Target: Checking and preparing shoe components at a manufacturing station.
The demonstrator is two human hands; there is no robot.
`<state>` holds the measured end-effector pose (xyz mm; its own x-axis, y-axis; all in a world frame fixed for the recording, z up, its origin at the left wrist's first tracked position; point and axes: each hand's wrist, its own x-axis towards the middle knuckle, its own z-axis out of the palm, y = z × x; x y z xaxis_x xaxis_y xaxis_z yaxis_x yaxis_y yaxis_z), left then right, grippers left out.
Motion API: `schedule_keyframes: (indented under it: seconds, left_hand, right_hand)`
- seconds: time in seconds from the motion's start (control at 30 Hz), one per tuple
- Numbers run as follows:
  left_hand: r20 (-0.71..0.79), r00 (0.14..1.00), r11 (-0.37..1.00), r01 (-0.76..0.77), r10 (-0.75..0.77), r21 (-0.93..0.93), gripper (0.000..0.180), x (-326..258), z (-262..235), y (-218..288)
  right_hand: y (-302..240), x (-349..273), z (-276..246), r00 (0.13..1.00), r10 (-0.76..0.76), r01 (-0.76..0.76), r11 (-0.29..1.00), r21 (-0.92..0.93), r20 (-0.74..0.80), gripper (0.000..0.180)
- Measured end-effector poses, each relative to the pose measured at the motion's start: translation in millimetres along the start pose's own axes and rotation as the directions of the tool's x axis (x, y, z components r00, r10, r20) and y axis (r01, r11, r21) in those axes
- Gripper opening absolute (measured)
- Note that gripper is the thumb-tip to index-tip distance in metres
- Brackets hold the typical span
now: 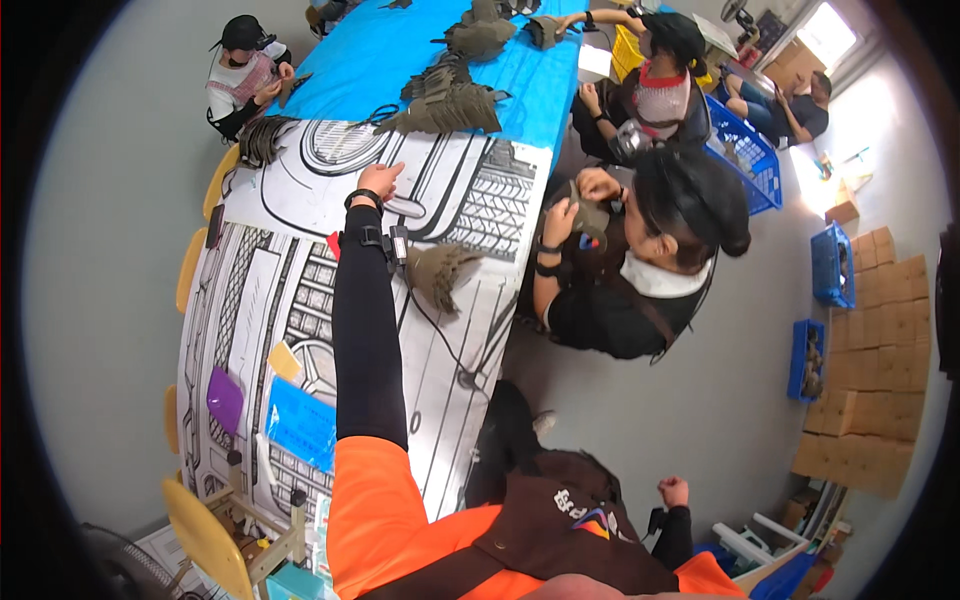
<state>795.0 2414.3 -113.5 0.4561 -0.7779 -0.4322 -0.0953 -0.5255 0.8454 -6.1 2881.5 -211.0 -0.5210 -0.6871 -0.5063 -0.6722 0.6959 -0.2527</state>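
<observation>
Fabric pieces (450, 110) lie bunched, probably for easy picking; the left hand (378, 182) nearby extends empty fingers, the right hand (673, 491) makes a fist.

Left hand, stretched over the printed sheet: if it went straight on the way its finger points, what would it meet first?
Probably the near edge of the pile of grey-green pieces ahead of the left hand; its height above the sheet is unclear, so it might pass over.

Apron (530, 530): small white characters beside multicolour mark
Table cover (440, 350): round emblem (319, 368), black line print
</observation>
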Motion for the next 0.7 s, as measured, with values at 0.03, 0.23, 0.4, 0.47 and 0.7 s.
schedule_keyframes:
  seconds: [0.03, 0.23, 0.4, 0.47, 0.7]
  left_hand:
    - [-0.048, 0.999, 1.0, -0.001, 0.002, 0.019, 0.06, 17.5, 2.6, -0.2]
    - [0.071, 0.973, 0.757, 0.217, -0.221, -0.616, 0.075, 149.3, 58.8, -13.9]
    - [0.383, 0.878, 0.141, 0.434, -0.287, -0.89, 0.111, 247.5, 116.0, -10.4]
    - [0.471, 0.851, -0.124, 0.454, -0.232, -0.882, 0.115, 271.5, 140.4, -11.8]
    - [0.267, 0.942, -0.086, 0.254, -0.205, -0.963, 0.092, 304.7, 177.4, 4.6]
  right_hand:
    - [0.1, 0.6, -3.2, 0.996, 0.057, -0.057, 0.998, 0.003, 0.063, 0.012]
    - [-42.5, -0.6, -26.4, 0.948, 0.316, -0.31, 0.912, 0.269, 0.019, 0.006]
    - [-54.2, -2.8, -48.2, 0.952, 0.303, -0.306, 0.928, 0.212, 0.046, 0.005]
    - [-45.0, -6.1, -51.5, 0.935, 0.352, -0.354, 0.918, 0.18, 0.045, 0.005]
    - [-34.3, -14.6, -56.0, 0.92, 0.393, -0.39, 0.912, 0.128, 0.003, 0.008]
